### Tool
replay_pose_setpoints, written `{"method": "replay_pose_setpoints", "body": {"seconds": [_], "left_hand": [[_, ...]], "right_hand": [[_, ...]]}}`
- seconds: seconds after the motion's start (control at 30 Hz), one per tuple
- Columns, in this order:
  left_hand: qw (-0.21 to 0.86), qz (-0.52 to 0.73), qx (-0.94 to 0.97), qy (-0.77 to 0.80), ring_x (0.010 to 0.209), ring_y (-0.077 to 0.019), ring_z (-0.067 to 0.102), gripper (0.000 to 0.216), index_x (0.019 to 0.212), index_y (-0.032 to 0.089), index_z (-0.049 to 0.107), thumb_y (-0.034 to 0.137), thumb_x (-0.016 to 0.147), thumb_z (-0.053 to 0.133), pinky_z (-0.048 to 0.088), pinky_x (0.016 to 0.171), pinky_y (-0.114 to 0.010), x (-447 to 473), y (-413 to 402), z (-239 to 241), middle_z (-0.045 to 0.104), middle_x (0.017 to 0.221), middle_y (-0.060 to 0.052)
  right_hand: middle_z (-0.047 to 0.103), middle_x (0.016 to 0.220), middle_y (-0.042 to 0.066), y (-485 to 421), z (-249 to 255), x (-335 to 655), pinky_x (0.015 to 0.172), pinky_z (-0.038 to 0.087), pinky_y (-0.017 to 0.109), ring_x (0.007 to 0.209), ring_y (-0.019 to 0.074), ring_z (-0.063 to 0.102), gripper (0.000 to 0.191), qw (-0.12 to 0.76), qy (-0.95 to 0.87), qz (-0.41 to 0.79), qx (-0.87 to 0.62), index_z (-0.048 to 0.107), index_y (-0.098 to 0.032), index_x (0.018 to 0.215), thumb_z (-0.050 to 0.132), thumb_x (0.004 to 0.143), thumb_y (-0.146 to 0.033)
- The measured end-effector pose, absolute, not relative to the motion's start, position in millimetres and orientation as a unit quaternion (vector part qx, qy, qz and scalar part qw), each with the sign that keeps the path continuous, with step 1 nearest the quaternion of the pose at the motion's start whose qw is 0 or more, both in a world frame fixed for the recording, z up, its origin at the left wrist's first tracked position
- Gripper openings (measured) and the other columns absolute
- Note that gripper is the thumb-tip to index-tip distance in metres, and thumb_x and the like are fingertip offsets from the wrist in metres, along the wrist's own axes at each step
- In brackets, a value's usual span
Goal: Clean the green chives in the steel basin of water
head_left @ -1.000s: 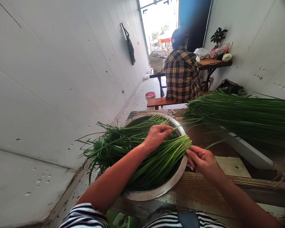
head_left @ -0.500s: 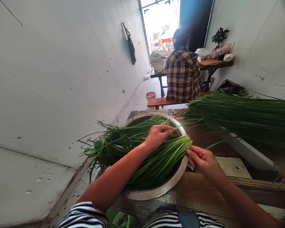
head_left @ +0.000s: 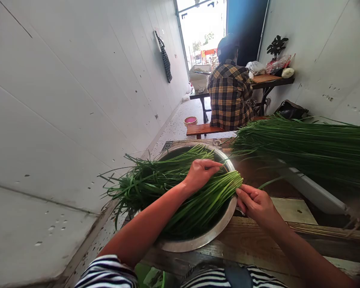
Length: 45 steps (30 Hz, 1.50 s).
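Note:
A steel basin (head_left: 195,245) in front of me holds cut garlic chives (head_left: 198,200), pale stalk ends to the right, dark leaves drooping over the left rim. My left hand (head_left: 199,174) reaches across the chives, thumb and forefinger pinched near the right rim. Whatever lies in that pinch is too small to make out. At the basin's right edge my right hand (head_left: 255,202) has its fingers closed at the pale stalk ends. A single green leaf sticks out behind its knuckles.
A large heap of long chives (head_left: 312,140) lies on the right, above a white tray edge (head_left: 315,190). Beneath is a wood-patterned table (head_left: 252,236). A person in a plaid shirt (head_left: 229,94) sits ahead on a bench (head_left: 202,129). A green bin (head_left: 150,276) stands below.
My left hand has shifted slightly to the right and down, toward the basin rim. My right hand stays at the stalk ends, nearly still.

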<state>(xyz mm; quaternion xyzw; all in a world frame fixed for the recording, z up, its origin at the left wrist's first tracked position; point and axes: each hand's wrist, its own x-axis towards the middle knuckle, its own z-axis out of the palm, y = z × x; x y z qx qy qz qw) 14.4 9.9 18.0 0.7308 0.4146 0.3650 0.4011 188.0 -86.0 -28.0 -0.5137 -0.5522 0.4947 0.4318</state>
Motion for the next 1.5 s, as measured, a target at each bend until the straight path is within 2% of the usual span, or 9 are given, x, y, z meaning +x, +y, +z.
{"method": "replay_pose_setpoints", "body": {"seconds": [0.1,0.27,0.47,0.67,0.77,0.93,1.03,1.23,1.5], "left_hand": [[0.353,0.336,0.787,0.38,0.082,-0.016,0.066,0.02,0.089,0.014,0.076,0.02,0.08,0.059,0.05,0.079,-0.026,16.3,4.1,18.5,0.073,0.088,-0.008],[0.279,0.218,0.874,0.332,0.088,-0.0149,0.066,0.027,0.096,0.019,0.075,0.015,0.082,0.053,0.05,0.083,-0.024,7.6,3.6,40.7,0.073,0.096,-0.005],[0.08,0.184,0.832,0.517,0.089,-0.0197,0.063,0.025,0.099,0.02,0.074,0.022,0.082,0.055,0.047,0.084,-0.031,-13.4,43.6,41.7,0.071,0.099,-0.007],[0.005,0.152,0.816,0.557,0.094,-0.0223,0.059,0.021,0.088,0.02,0.074,0.037,0.079,0.064,0.042,0.086,-0.034,-6.8,59.0,14.0,0.069,0.094,-0.008],[0.023,0.152,0.803,0.576,0.09,-0.0209,0.06,0.022,0.091,0.017,0.073,0.033,0.078,0.066,0.042,0.083,-0.032,-2.8,57.5,10.4,0.069,0.092,-0.009],[0.177,0.208,0.774,0.572,0.074,-0.0159,0.061,0.026,0.093,0.015,0.073,0.031,0.073,0.069,0.045,0.071,-0.026,-9.0,61.5,7.4,0.071,0.084,-0.006],[0.219,0.248,0.757,0.564,0.07,-0.0146,0.062,0.02,0.09,0.015,0.074,0.024,0.072,0.069,0.046,0.069,-0.025,-13.0,63.1,4.1,0.073,0.082,-0.005],[0.218,0.282,0.741,0.569,0.066,-0.0154,0.062,0.019,0.084,0.015,0.075,0.025,0.076,0.062,0.045,0.066,-0.025,-13.1,60.4,6.8,0.072,0.071,-0.005],[0.174,0.351,0.736,0.552,0.068,-0.0155,0.062,0.021,0.084,0.014,0.074,0.024,0.078,0.056,0.045,0.069,-0.027,-7.7,56.5,11.4,0.072,0.078,-0.007]], "right_hand": [[0.041,0.046,-0.006,-86.7,-28.6,188.1,0.044,0.025,0.023,0.044,0.0074,0.034,0.035,0.439,-0.546,0.503,-0.506,0.047,-0.019,0.069,0.044,0.092,-0.045],[0.039,0.044,-0.009,-85.1,-25.7,188.0,0.044,0.024,0.023,0.042,0.0075,0.031,0.026,0.447,-0.538,0.522,-0.487,0.046,-0.02,0.082,0.047,0.091,-0.044],[0.038,0.044,-0.009,-83.6,-28.5,187.9,0.044,0.024,0.023,0.042,0.0075,0.03,0.027,0.447,-0.541,0.522,-0.485,0.048,-0.018,0.085,0.046,0.09,-0.045],[0.037,0.044,-0.009,-83.3,-30.9,187.9,0.043,0.024,0.024,0.041,0.0078,0.03,0.029,0.447,-0.541,0.524,-0.483,0.05,-0.017,0.09,0.046,0.09,-0.046],[0.038,0.044,-0.009,-82.6,-32.3,188.8,0.044,0.025,0.024,0.042,0.0074,0.03,0.029,0.445,-0.547,0.515,-0.487,0.049,-0.018,0.084,0.046,0.09,-0.046],[0.038,0.045,-0.008,-83.4,-32.3,189.7,0.044,0.026,0.024,0.043,0.0079,0.032,0.031,0.437,-0.55,0.514,-0.493,0.046,-0.019,0.078,0.046,0.09,-0.049],[0.037,0.045,-0.008,-83.8,-31.4,189.2,0.044,0.025,0.024,0.043,0.0082,0.031,0.032,0.44,-0.546,0.519,-0.489,0.047,-0.019,0.079,0.046,0.089,-0.049],[0.037,0.046,-0.008,-84.7,-26.6,188.2,0.045,0.027,0.024,0.044,0.0082,0.033,0.031,0.44,-0.543,0.511,-0.501,0.044,-0.02,0.075,0.047,0.089,-0.048],[0.037,0.045,-0.009,-84.7,-25.3,188.6,0.044,0.027,0.023,0.042,0.0081,0.033,0.032,0.435,-0.544,0.519,-0.496,0.05,-0.019,0.08,0.047,0.089,-0.049]]}}
